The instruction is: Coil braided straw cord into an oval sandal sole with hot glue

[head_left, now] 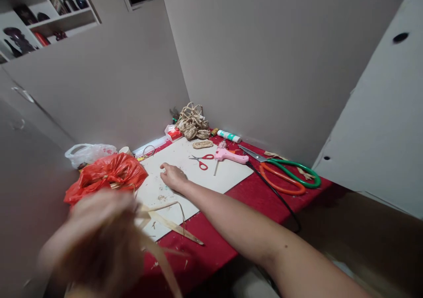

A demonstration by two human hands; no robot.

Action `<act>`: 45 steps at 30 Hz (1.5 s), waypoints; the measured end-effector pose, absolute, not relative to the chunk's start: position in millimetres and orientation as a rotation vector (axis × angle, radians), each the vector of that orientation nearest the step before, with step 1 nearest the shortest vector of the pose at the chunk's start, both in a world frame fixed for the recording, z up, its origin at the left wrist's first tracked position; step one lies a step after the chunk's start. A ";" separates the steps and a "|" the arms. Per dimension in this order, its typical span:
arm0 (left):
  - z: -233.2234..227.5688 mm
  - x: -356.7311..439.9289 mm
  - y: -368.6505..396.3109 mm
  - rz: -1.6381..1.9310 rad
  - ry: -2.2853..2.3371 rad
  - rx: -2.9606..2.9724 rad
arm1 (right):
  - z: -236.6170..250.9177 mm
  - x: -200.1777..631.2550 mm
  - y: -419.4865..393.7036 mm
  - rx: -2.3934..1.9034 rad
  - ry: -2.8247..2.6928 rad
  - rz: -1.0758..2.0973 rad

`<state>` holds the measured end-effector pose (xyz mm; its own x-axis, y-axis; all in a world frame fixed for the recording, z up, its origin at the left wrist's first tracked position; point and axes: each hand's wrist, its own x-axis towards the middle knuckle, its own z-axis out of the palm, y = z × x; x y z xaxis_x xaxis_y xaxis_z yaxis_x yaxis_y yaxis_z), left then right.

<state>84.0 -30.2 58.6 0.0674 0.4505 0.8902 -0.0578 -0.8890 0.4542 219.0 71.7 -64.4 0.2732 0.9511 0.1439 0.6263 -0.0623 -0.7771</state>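
Up close, your left hand (pixel 99 240) is blurred, its grip clenched on pale straw strips (pixel 165 221) that trail over the worktop's (pixel 264 196) near edge. Your right hand (pixel 173 177) rests flat on the white board (pixel 185 166), grip released, with bare board between it and the red scissors (pixel 202 160). An orange bag (pixel 107 174) crowds the left edge.

Red table (pixel 264 201) with white board (pixel 228 174), 2 large scissors (pixel 287 174), bags (pixel 105 174).
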 end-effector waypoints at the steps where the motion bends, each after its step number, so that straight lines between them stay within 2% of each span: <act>1: 57.3 88.0 -24.8 1.793 0.445 1.966 | -64.0 218.9 71.5 -1.771 -1.440 0.535; 5: 45.8 98.9 11.6 1.059 0.818 1.354 | -64.1 218.7 72.2 -1.747 -1.436 0.553; 8: 32.6 91.7 35.7 0.929 0.916 1.189 | -66.5 218.5 73.7 -1.725 -1.408 0.592; 16: -1.0 71.6 63.9 0.893 0.944 0.976 | -62.2 210.0 70.3 -1.401 -1.315 0.719; 22: -25.3 70.1 85.6 0.945 0.890 0.870 | -57.6 192.5 55.3 -1.129 -1.330 0.929; 37: -53.1 60.9 93.3 0.828 0.756 0.895 | -68.0 195.3 53.6 -1.030 -1.099 1.363; 45: -64.9 54.1 103.3 0.847 0.766 0.872 | -67.5 202.5 55.6 -1.033 -1.034 1.418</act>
